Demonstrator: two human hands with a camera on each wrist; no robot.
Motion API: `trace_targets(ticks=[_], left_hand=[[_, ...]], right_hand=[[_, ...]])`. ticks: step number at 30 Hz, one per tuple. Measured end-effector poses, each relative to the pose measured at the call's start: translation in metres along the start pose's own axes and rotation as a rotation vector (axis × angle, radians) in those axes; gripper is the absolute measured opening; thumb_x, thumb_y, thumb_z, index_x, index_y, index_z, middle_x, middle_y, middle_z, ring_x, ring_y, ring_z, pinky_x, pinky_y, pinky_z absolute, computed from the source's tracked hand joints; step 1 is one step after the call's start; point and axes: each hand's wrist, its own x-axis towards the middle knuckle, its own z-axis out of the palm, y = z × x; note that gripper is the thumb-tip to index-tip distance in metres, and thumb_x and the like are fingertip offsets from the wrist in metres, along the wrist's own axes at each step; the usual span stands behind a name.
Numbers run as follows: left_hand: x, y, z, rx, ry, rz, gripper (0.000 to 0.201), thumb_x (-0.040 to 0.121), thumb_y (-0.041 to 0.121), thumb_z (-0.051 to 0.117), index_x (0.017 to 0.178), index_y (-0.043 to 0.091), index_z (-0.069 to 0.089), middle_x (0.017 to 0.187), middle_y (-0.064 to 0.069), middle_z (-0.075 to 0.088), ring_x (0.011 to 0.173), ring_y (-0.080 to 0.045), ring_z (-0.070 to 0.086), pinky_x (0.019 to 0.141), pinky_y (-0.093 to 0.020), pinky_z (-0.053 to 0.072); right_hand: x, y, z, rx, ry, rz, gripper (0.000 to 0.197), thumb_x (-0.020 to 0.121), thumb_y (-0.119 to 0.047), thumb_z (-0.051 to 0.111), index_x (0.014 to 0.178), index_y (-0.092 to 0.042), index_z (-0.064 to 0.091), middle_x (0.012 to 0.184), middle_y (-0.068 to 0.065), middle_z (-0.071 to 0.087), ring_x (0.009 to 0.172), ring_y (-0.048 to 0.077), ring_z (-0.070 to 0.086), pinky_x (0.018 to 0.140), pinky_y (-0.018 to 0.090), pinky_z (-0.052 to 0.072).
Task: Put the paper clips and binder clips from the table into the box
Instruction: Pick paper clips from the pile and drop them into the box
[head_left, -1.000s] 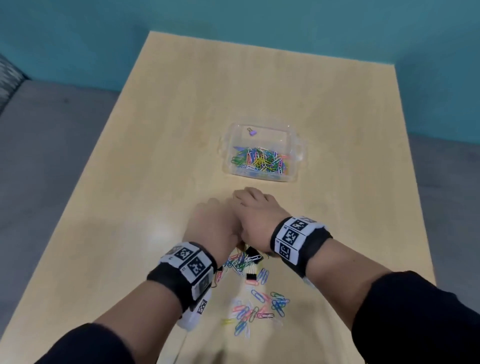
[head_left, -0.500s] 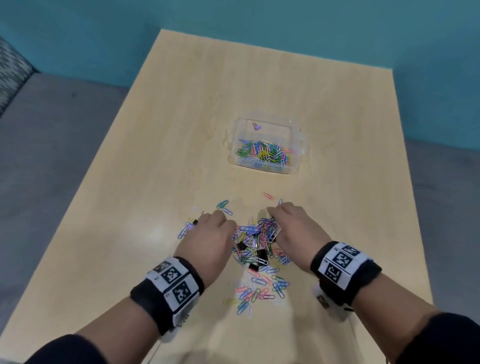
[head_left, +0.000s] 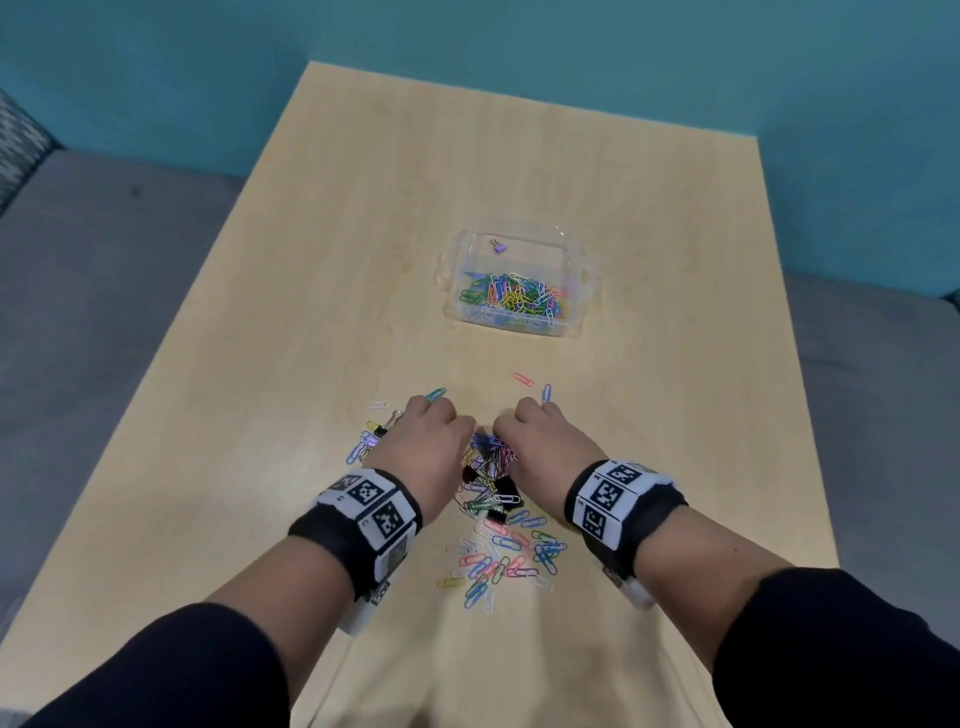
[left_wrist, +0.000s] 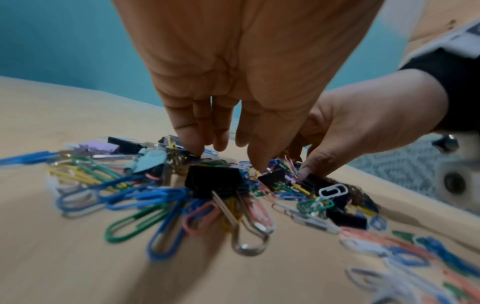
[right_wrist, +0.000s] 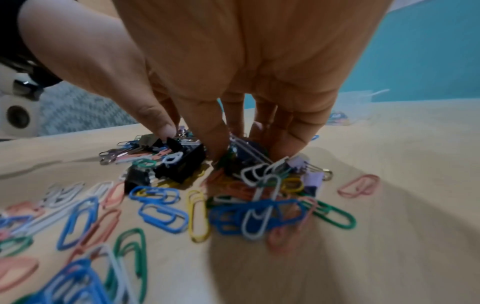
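Note:
A clear plastic box (head_left: 521, 332) sits mid-table and holds a heap of coloured paper clips (head_left: 511, 296) and one purple binder clip (head_left: 498, 248). Nearer me lies a pile of paper clips and black binder clips (head_left: 491, 483). My left hand (head_left: 428, 447) and right hand (head_left: 540, 441) crowd it from both sides, fingers curled down. In the left wrist view the left hand (left_wrist: 226, 156) digs fingertips and thumb into the clips behind a black binder clip (left_wrist: 214, 179). In the right wrist view the right hand (right_wrist: 244, 148) pinches a clump beside another black binder clip (right_wrist: 182, 164).
More paper clips (head_left: 498, 564) are strewn between my wrists toward the near edge. Stray ones lie left of the left hand (head_left: 363, 447) and beyond the right hand: a pink one (head_left: 523, 379) and a blue one (head_left: 546, 393). The wooden table (head_left: 363, 208) meets a teal wall.
A second ago the hands were pressed together over the pile; they spread apart across the clips, and now they have drawn inward again, crowding the clips between them.

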Motion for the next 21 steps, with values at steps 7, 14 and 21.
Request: trace_targets(ticks=[7, 14, 21], left_hand=[[0.011, 0.006, 0.001, 0.056, -0.061, 0.103, 0.052, 0.072, 0.008, 0.057, 0.121, 0.022, 0.045, 0.11, -0.003, 0.046, 0.1, -0.027, 0.039, 0.069, -0.032, 0.041], [0.032, 0.003, 0.0, -0.063, -0.127, 0.083, 0.055, 0.073, 0.004, 0.053, 0.122, 0.027, 0.051, 0.108, -0.005, 0.043, 0.094, -0.03, 0.045, 0.079, -0.046, 0.048], [0.046, 0.004, -0.006, 0.036, -0.155, 0.124, 0.037, 0.078, 0.006, 0.054, 0.11, 0.025, 0.054, 0.099, -0.005, 0.04, 0.074, -0.025, 0.049, 0.06, -0.036, 0.043]], right_hand=[[0.009, 0.001, -0.011, 0.187, -0.03, 0.116, 0.008, 0.088, -0.013, 0.055, 0.095, -0.014, 0.051, 0.095, 0.006, 0.049, 0.087, 0.028, 0.051, 0.068, 0.034, 0.037], [0.011, 0.015, -0.021, 0.399, -0.007, 0.276, 0.007, 0.086, -0.019, 0.061, 0.092, -0.016, 0.061, 0.085, 0.004, 0.06, 0.074, 0.022, 0.055, 0.058, 0.029, 0.036], [0.013, 0.029, -0.019, 0.606, 0.022, 0.345, 0.004, 0.084, -0.021, 0.065, 0.081, -0.02, 0.067, 0.071, 0.001, 0.061, 0.055, 0.013, 0.051, 0.052, 0.025, 0.036]])
